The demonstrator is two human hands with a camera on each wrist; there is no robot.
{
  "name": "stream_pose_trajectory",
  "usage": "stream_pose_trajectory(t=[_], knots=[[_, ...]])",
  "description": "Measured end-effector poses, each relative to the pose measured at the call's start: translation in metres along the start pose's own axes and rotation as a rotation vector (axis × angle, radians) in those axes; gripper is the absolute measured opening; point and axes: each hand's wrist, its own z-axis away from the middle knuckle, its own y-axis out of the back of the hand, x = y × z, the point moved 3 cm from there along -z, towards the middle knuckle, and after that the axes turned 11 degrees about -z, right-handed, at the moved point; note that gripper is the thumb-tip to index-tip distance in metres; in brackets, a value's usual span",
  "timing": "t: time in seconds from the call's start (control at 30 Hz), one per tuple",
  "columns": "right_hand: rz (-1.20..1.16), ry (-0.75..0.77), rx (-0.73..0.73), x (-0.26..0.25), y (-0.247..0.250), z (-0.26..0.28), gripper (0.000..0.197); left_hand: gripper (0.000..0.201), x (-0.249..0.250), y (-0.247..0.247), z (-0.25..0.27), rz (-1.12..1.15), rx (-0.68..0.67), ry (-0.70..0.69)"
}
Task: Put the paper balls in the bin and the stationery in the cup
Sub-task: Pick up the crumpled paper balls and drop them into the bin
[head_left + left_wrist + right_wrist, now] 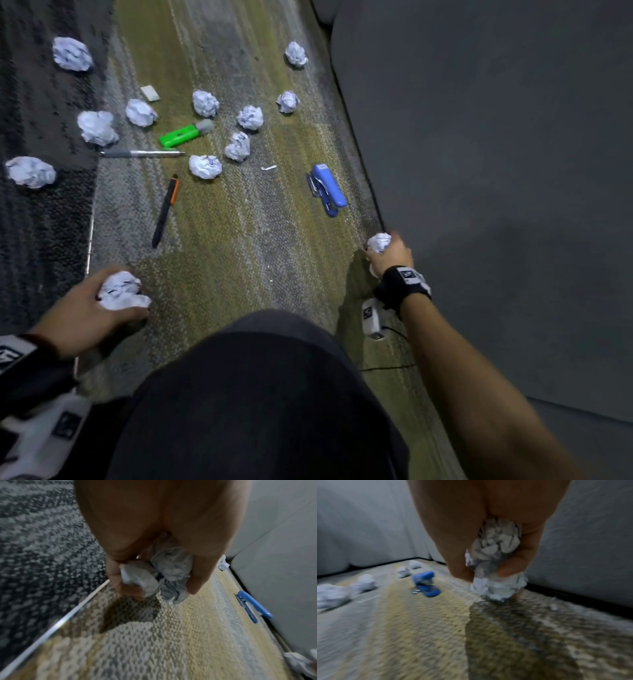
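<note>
Left hand (85,308) grips crumpled paper (121,291); right hand (390,255) grips paper balls (498,561) beside grey upholstery (496,137). Loose balls (205,167), blue stapler (327,193), green highlighter (185,134), and two pens (165,210) lie on the carpet (239,240).

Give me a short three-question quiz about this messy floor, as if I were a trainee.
1. True or false: both hands are holding crumpled paper.
2. Which item lies closest to the grey sofa? A) green highlighter B) blue stapler C) eraser
3. How many pens lie on the carpet?

Key
1. True: the left hand grips paper, and the right hand grips paper.
2. B.
3. Two: a silver pen and a black pen with an orange clip.
</note>
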Motion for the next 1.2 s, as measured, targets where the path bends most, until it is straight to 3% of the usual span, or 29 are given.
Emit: stream_pose_trajectory(t=[0.1, 0.2, 0.27, 0.4, 0.5, 0.7, 0.77, 0.87, 0.97, 1.03, 1.13, 1.2], knots=[[-0.014, 0.013, -0.11, 0.018, 0.0, -0.031, 0.065, 0.051, 0.002, 0.002, -0.008, 0.001, -0.002, -0.029], [-0.063, 0.05, -0.264, 0.017, -0.001, -0.05, 0.036, 0.084, 0.008, 0.004, -0.01, 0.044, 0.039, -0.062], [-0.052, 0.066, -0.331, 0.017, -0.001, -0.052, 0.032, 0.092, 0.013, 0.006, -0.009, 0.046, 0.049, -0.085], [-0.167, 0.052, -0.319, 0.01, -0.015, -0.034, 0.022, 0.084, -0.011, 0.007, -0.014, 0.01, 0.036, -0.048], [-0.18, 0.093, -0.211, 0.007, -0.022, -0.02, 0.019, 0.046, -0.02, 0.01, -0.013, 0.035, 0.004, -0.012], [-0.221, 0.167, -0.139, -0.006, -0.018, 0.003, 0.05, 0.039, 0.016, 0.049, 0.001, 0.184, 0.046, -0.002], [-0.266, 0.299, -0.145, -0.047, -0.011, 0.024, 0.053, 0.038, 0.027, 0.083, 0.008, 0.302, 0.081, -0.006], [-0.348, 0.539, -0.221, -0.146, -0.001, 0.076, 0.039, 0.057, 0.041, 0.153, 0.027, 0.507, 0.095, -0.031], [-0.386, 0.753, -0.401, -0.251, -0.002, 0.133, 0.039, 0.037, 0.057, 0.24, 0.054, 0.562, 0.163, -0.123], [-0.313, 0.937, -0.416, -0.318, -0.013, 0.173, 0.051, 0.032, 0.058, 0.297, 0.081, 0.56, 0.261, -0.16], [-0.218, 1.157, -0.53, -0.41, -0.04, 0.255, 0.063, 0.038, 0.035, 0.364, 0.134, 0.598, 0.391, -0.101], [-0.164, 1.267, -0.634, -0.46, -0.061, 0.32, 0.058, 0.043, 0.016, 0.394, 0.175, 0.617, 0.483, -0.032]])
